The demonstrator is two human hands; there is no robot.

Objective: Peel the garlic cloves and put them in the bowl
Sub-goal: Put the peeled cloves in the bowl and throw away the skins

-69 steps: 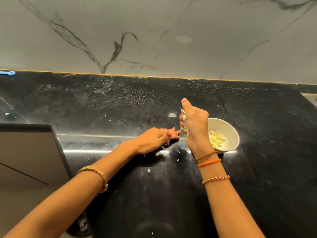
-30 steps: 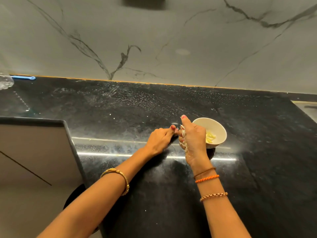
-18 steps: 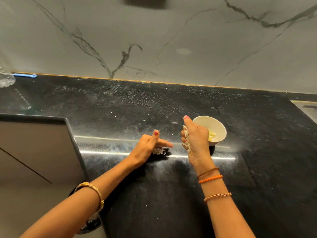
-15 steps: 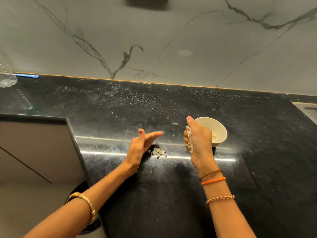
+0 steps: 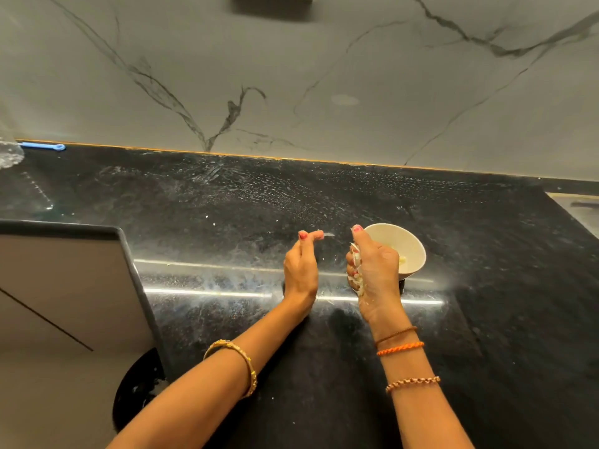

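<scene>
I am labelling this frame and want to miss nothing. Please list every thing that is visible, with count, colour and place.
bowl: one, white, on the counter behind the right hand
cloves: a few, pale yellow, in the bowl; count unclear
peels: a bunch, white, in the right grip
counter: one, black, across the middle
wall: one, grey marble, behind the counter
blue tool: one, far left, by the wall
left hand: thumb and finger pinched together above the counter
right hand: fist round the peels
</scene>
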